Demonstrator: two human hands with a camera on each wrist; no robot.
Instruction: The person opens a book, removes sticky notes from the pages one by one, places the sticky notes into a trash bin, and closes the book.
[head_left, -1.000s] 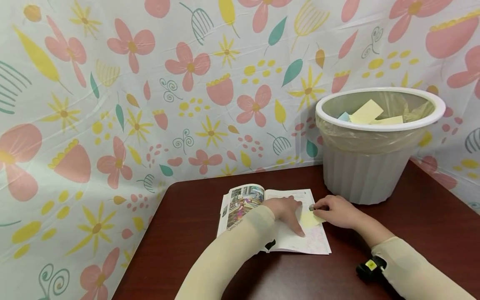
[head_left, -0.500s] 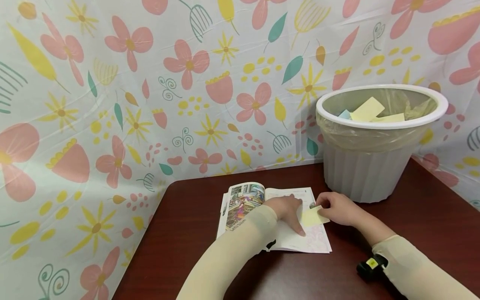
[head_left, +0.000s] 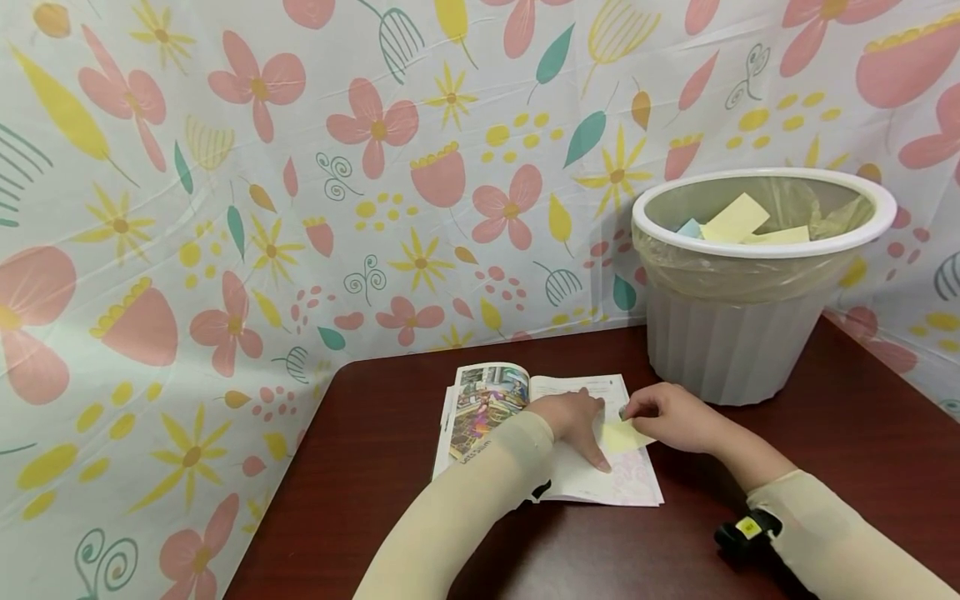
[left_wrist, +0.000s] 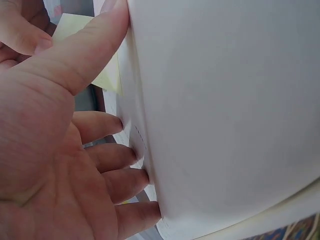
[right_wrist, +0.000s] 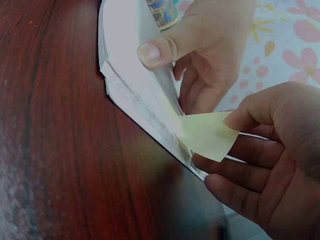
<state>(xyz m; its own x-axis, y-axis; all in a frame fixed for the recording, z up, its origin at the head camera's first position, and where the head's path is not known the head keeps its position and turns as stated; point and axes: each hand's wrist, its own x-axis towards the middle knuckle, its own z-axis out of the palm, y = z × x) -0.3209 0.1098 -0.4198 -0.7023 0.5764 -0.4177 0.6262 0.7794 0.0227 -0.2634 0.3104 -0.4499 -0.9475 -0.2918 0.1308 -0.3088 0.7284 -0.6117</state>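
Observation:
An open book (head_left: 570, 487) lies on the table, with a colour picture on its left page. My left hand (head_left: 573, 421) spreads its fingers over the right page; in the left wrist view its thumb and fingertips rest along the paper. A pale yellow sticky note (head_left: 621, 438) stands out past the right page's outer edge. My right hand (head_left: 678, 419) pinches its free end between thumb and fingers. In the right wrist view the note (right_wrist: 207, 134) is bent up from the page edge, its other end still against the paper.
A grey ribbed bin (head_left: 723, 346) with a clear liner stands behind my right hand. Yellow and blue paper slips (head_left: 735, 218) show inside it. The dark red-brown table (head_left: 360, 500) meets a flower-printed cloth (head_left: 285, 167) at the back.
My right hand has drawn the sticky note's free end up and to the right, then eased slightly back. My left hand stays in place on the page.

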